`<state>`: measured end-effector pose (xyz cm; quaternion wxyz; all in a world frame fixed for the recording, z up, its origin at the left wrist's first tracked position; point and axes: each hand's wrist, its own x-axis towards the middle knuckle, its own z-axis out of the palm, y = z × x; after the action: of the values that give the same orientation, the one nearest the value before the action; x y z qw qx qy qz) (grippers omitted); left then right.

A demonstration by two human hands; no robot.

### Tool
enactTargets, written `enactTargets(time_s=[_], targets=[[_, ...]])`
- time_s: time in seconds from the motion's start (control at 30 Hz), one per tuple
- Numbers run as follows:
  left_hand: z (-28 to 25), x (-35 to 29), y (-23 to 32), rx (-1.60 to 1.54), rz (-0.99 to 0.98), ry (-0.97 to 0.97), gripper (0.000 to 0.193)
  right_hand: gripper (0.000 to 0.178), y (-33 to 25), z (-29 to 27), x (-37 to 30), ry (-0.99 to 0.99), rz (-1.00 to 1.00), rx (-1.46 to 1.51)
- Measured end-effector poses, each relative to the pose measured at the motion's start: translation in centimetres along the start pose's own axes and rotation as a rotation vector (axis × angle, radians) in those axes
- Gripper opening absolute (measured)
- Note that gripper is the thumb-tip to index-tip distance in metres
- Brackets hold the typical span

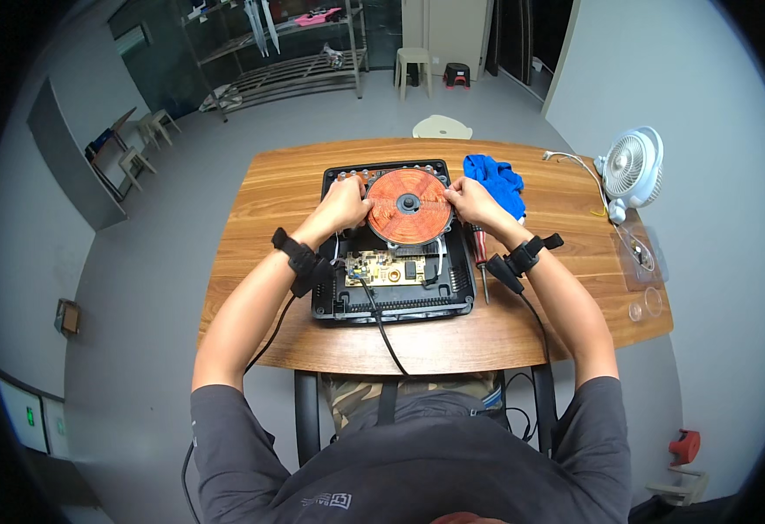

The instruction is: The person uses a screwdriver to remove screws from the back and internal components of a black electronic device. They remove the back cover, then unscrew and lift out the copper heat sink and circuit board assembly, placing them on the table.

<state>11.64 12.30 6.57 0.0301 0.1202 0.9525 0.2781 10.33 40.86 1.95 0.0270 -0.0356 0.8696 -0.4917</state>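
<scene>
An opened induction cooker's black base (pixel 391 311) lies on the wooden table in front of me. Over its far half sits a round copper coil (pixel 400 218) with a dark hub at its centre. My left hand (pixel 344 206) is closed at the coil's left rim, fingertips partly hidden. At the right rim, my right hand (pixel 473 203) pinches the edge between thumb and fingers. Nearer to me inside the base is a yellowish circuit board (pixel 387 269), with wires running beside it. A screwdriver (pixel 480 253) with a red and black handle lies right of the base, under my right forearm.
A crumpled blue cloth (pixel 497 182) lies beyond my right hand. A white fan (pixel 634 168) stands at the table's right edge, near a clear plastic tray (pixel 640 258). A black power cord (pixel 382 327) runs from the base over the table's near edge (pixel 435 367).
</scene>
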Motion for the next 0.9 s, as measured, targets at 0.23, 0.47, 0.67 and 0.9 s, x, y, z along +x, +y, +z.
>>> enactTargets(time_s=[0.23, 0.47, 0.67, 0.9], targets=[[1.0, 2.2, -1.7, -0.016, 0.027, -0.004, 0.021, 0.027, 0.1, 0.2, 0.5, -0.032, 0.004, -0.108], [2.2, 2.8, -3.1, 0.098, 0.091, 0.017, 0.023, 0.03, 0.3, 0.5, 0.5, 0.083, -0.152, -0.331], [1.9, 2.3, -2.7, 0.124, 0.09, 0.004, 0.025, 0.027, -0.2, 1.0, 0.2, 0.127, -0.182, -0.429], [1.9, 0.5, -1.6, 0.145, 0.107, 0.06, 0.026, 0.026, -0.1, 0.9, 0.2, 0.134, -0.233, -0.414]])
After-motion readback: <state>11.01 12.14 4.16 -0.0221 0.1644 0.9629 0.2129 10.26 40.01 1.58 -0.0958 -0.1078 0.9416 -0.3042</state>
